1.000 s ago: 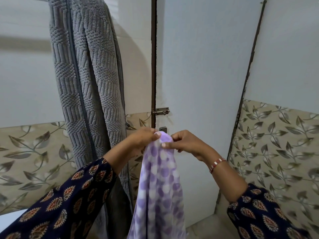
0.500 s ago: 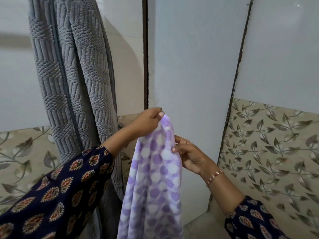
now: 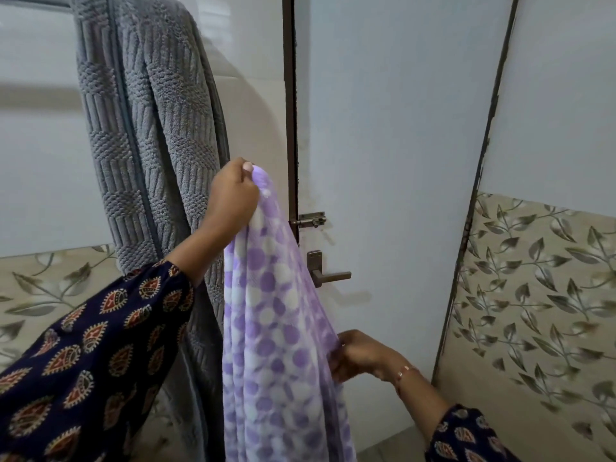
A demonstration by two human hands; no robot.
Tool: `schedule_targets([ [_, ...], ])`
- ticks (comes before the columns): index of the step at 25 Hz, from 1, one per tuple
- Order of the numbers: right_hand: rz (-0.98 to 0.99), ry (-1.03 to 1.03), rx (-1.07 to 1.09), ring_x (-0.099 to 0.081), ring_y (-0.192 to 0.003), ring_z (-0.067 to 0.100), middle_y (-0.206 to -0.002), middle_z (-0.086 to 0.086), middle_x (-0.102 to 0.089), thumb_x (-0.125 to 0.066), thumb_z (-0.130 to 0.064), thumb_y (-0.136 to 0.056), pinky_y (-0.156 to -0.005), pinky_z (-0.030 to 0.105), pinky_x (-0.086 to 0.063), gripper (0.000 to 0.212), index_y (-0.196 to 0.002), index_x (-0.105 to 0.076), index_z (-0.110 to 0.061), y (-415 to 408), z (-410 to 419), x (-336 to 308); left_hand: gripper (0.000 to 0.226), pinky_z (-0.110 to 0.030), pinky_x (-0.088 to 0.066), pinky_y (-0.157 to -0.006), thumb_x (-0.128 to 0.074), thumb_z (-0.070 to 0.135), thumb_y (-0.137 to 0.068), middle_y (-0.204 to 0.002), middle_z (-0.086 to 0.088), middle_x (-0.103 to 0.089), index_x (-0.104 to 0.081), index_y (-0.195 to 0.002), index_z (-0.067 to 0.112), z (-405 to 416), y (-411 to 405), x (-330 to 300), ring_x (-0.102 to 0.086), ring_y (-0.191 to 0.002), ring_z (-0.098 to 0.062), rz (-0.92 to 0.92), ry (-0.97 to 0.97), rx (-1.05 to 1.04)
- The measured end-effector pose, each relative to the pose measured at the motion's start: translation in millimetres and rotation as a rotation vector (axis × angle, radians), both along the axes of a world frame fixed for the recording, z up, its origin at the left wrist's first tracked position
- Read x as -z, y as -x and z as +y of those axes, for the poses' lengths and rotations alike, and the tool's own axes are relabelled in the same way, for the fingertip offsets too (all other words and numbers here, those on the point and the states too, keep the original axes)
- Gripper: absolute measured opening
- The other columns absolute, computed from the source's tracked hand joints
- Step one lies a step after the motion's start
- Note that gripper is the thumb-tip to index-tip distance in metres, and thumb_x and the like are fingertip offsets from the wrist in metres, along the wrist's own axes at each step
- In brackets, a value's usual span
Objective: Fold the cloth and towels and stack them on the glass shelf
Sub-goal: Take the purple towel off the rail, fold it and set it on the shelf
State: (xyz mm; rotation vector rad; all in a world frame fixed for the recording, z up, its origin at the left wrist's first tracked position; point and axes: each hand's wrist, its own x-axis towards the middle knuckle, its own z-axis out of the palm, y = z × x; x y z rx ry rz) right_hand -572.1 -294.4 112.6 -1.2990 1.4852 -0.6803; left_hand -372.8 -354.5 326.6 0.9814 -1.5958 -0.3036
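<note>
Head view: hands now apart on the purple cloth

Head camera shows the left hand (image 3: 233, 195) raised higher than a second ago, pinching the top of the purple dotted cloth (image 3: 276, 328) between thumb and fingers. The right hand (image 3: 360, 356), which met the left at the top earlier, has slid down the cloth's right edge and now grips it low, a bracelet (image 3: 405, 373) at the wrist. The cloth hangs long between them, its lower end running out of the bottom of the picture.

Just behind the left arm a grey ribbed towel (image 3: 150, 135) hangs on the wall, touching the patterned sleeve (image 3: 90, 358). Behind the cloth stands a pale door (image 3: 393, 128) with a bolt latch (image 3: 310, 220) and a lever handle (image 3: 328, 273), both just beside the cloth's right edge. Leaf-patterned tiles (image 3: 540, 295) line the wall on the right; open room lies between the door and that wall.
</note>
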Motion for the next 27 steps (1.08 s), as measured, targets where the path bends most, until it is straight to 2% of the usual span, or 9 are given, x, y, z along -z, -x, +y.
schedule_targets([
  [3,0.074,0.024,0.101,-0.064,-0.052,0.015,-0.06,0.005,-0.069,-0.046,-0.009,-0.093,-0.072,0.036,-0.054,0.016,-0.089,-0.061,-0.005,-2,-5,-7,0.032,-0.029,-0.03,-0.067,-0.028,0.012,-0.096,-0.066,0.004,-0.041,-0.042,-0.068,0.015,-1,-6,2,-0.038,-0.071,-0.018,0.08,-0.02,-0.086],
  [9,-0.097,0.164,-0.067,-0.059,-0.112,0.036,-0.119,0.024,-0.061,-0.061,-0.011,-0.084,-0.091,0.036,-0.051,0.036,-0.118,-0.056,-0.002,-41,-4,-14,0.033,-0.022,-0.033,-0.059,-0.028,0.016,-0.099,-0.066,0.006,-0.04,-0.043,-0.07,0.019,10,1,-6,-0.034,-0.06,-0.006,0.161,-0.073,0.032],
  [13,0.284,0.393,0.017,-0.061,-0.104,0.03,-0.111,0.016,-0.067,-0.061,-0.028,-0.087,-0.086,0.031,-0.048,0.038,-0.111,-0.061,0.001,-50,-17,15,0.027,-0.025,-0.037,-0.071,-0.029,0.018,-0.1,-0.073,0.003,-0.047,-0.054,-0.093,0.011,21,1,-14,-0.043,-0.071,-0.01,0.204,-0.123,0.095],
  [17,0.281,0.318,0.095,-0.061,-0.086,0.017,-0.093,0.01,-0.07,-0.063,-0.032,-0.084,-0.078,0.037,-0.05,0.03,-0.09,-0.067,-0.003,-57,-21,54,0.032,-0.016,-0.036,-0.062,-0.028,0.017,-0.1,-0.067,0.005,-0.042,-0.048,-0.074,0.017,29,-2,-12,-0.037,-0.063,-0.007,0.165,-0.096,0.055],
  [19,0.25,0.301,0.221,-0.06,-0.085,0.018,-0.09,0.01,-0.067,-0.059,-0.027,-0.086,-0.067,0.029,-0.044,0.024,-0.088,-0.066,-0.005,-61,-23,58,0.034,-0.011,-0.031,-0.052,-0.027,0.015,-0.1,-0.065,0.005,-0.039,-0.043,-0.07,0.018,29,-9,-5,-0.033,-0.06,-0.005,0.14,-0.076,-0.042],
  [21,0.132,0.283,0.404,-0.06,-0.089,0.023,-0.089,0.013,-0.066,-0.048,-0.015,-0.092,-0.061,0.021,-0.039,0.021,-0.087,-0.064,-0.002,-55,-23,44,0.033,-0.021,-0.028,-0.052,-0.028,0.015,-0.1,-0.065,0.006,-0.038,-0.042,-0.07,0.016,24,-25,3,-0.033,-0.059,-0.004,0.136,-0.075,-0.159],
  [23,0.067,0.354,0.434,-0.057,-0.086,0.022,-0.088,0.01,-0.064,-0.042,-0.011,-0.095,-0.063,0.016,-0.041,0.023,-0.086,-0.063,-0.006,-46,-22,21,0.038,-0.028,-0.025,-0.052,-0.031,0.021,-0.1,-0.06,0.003,-0.037,-0.039,-0.063,0.016,19,-43,13,-0.032,-0.056,-0.011,0.052,-0.154,-0.17],
  [25,0.099,0.493,0.293,-0.057,-0.085,0.019,-0.089,0.006,-0.063,-0.043,-0.009,-0.094,-0.065,0.018,-0.042,0.021,-0.087,-0.062,-0.011,-49,-17,-12,0.041,-0.03,-0.027,-0.052,-0.042,0.033,-0.096,-0.057,-0.002,-0.041,-0.039,-0.059,0.017,18,-49,35,-0.037,-0.057,-0.019,-0.234,-0.259,-0.122],
  [27,0.136,0.642,0.108,-0.057,-0.083,0.019,-0.085,0.007,-0.062,-0.046,-0.003,-0.091,-0.066,0.022,-0.04,0.023,-0.08,-0.06,-0.017,-60,-13,-43,0.024,-0.029,-0.039,-0.063,-0.064,0.039,-0.081,-0.072,-0.004,-0.061,-0.058,-0.08,0.016,28,-37,64,-0.054,-0.071,-0.019,-0.514,-0.285,0.011],
])
